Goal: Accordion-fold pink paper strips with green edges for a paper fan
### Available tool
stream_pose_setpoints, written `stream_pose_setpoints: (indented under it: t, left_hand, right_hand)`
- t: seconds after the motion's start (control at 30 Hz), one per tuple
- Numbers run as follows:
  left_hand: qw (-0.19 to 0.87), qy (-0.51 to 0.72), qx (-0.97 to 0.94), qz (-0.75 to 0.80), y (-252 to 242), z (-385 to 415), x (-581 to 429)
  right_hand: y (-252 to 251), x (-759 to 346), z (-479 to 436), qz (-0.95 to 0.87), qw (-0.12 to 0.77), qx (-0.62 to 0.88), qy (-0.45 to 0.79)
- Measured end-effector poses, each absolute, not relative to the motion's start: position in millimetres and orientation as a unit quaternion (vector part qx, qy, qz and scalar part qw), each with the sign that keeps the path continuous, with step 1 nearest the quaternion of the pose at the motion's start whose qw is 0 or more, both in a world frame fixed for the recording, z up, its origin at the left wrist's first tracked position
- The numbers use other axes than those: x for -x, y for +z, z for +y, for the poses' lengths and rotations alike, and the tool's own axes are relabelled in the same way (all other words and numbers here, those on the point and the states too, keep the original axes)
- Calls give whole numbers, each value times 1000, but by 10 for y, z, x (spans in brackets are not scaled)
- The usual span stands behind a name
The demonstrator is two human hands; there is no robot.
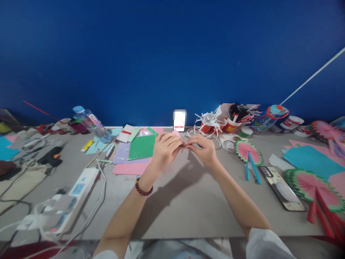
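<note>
Both hands meet above the middle of the table, pinching a small piece of pink paper (176, 133). My left hand (167, 148), with a dark bead bracelet (143, 188) at the wrist, covers most of the paper. Opposite it, my right hand (201, 148) has thumb and index finger pressed together at the paper's right edge. The paper's full shape is hidden by the fingers. Behind the hands a lit phone (179, 120) stands upright against the blue wall.
Green sheets (142, 146) and pink paper (129, 169) lie left of the hands, beyond a power strip (78, 198). A water bottle (93, 122) leans behind. To the right are pleated watermelon-coloured fans (248, 152), a phone (292, 203) under a white mouse (286, 191), and red cups (231, 126).
</note>
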State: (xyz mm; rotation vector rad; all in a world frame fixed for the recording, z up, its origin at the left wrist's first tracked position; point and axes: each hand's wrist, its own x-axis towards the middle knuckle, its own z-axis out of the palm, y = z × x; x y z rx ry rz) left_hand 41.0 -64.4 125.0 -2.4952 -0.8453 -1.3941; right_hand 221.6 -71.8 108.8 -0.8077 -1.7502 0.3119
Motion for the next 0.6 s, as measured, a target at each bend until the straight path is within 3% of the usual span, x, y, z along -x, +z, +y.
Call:
stream_pose_setpoints:
  t: [0.37, 0.6]
  left_hand:
    - [-120, -556, 779, -264, 1253, -600, -376]
    - [-142, -535, 789, -264, 1273, -570, -344]
  right_hand:
    - [1098, -2199, -701, -747, 563, 339, 101]
    - [1089, -2202, -719, -740, 566, 359, 47]
